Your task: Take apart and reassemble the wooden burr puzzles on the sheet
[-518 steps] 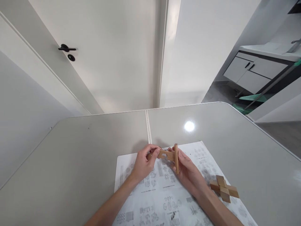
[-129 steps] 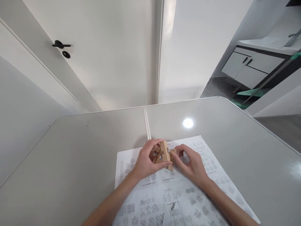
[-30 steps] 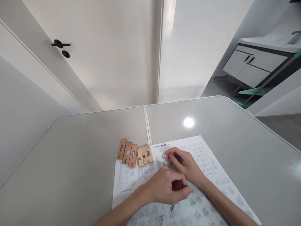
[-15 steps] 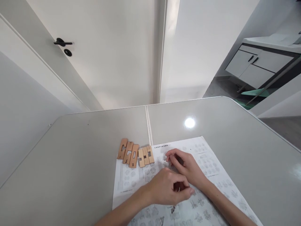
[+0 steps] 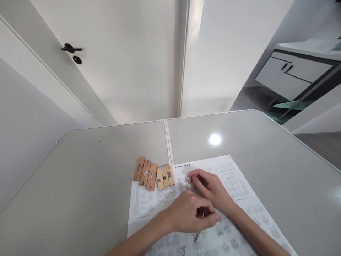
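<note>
My left hand (image 5: 192,212) rests over the lower part of a large printed sheet (image 5: 253,202), its fingers loosely curled in toward the thumb. Just beyond it, my right hand (image 5: 209,187) lies on the same sheet, fingers bent and tips close together. Nothing shows in either hand, though the left palm is partly hidden. At the sheet's upper left corner lie three darker wooden puzzle pieces (image 5: 146,173) with slots and handwritten numbers. Beside them, nearer my right hand, three lighter notched wooden pieces (image 5: 165,177) lie side by side.
The pale table (image 5: 87,185) has a seam strip (image 5: 168,140) running from its far edge to the sheet. Behind it stands a white door with a black handle (image 5: 70,48). A white cabinet (image 5: 290,73) is at the far right.
</note>
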Tool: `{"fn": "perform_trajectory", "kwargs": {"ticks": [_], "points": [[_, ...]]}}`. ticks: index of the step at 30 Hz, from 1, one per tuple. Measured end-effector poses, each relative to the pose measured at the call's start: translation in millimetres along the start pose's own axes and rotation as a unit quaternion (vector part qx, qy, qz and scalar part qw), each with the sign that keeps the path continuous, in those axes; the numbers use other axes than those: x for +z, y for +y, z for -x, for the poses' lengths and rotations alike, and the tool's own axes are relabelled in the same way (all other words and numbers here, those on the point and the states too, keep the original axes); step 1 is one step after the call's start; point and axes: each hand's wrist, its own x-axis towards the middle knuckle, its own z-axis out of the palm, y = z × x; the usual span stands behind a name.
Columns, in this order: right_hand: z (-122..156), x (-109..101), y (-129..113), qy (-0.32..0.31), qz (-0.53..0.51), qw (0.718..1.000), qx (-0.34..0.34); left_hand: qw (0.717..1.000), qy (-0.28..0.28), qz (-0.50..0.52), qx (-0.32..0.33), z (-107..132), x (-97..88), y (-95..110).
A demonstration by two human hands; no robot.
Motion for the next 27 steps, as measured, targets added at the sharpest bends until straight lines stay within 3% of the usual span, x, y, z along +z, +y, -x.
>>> {"fn": "perform_trajectory", "kwargs": {"ticks": [27], "points": [[0.2,-0.5,-0.8,0.002,0.012,1.000,-0.005,1.000,0.006,0.003,-0.003,-0.5,1.0,1.6]]}}
